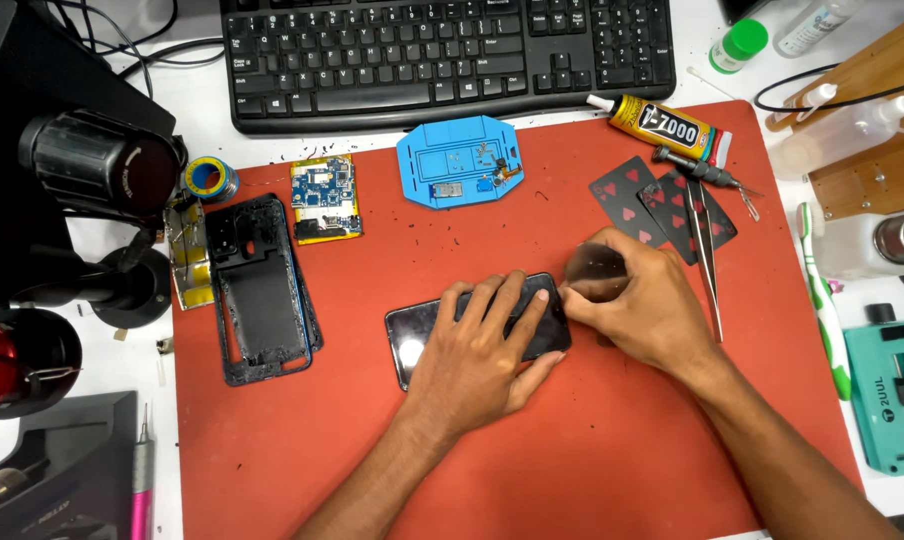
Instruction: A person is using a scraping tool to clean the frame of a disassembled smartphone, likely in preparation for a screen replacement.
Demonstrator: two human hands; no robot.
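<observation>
Left hand (482,345) flat, pinning phone (422,335) – right hand (637,305) pinching clear pick (594,270) at its edge – shallow, steady.

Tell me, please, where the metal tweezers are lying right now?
In the head view, the tweezers lie on the right side of the red mat, beside the black playing cards, just beyond the right hand.

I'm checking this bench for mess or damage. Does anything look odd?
Dark specks litter the red mat, thickest near the stripped phone frame. Playing cards lie among the repair tools, which is unusual.
</observation>
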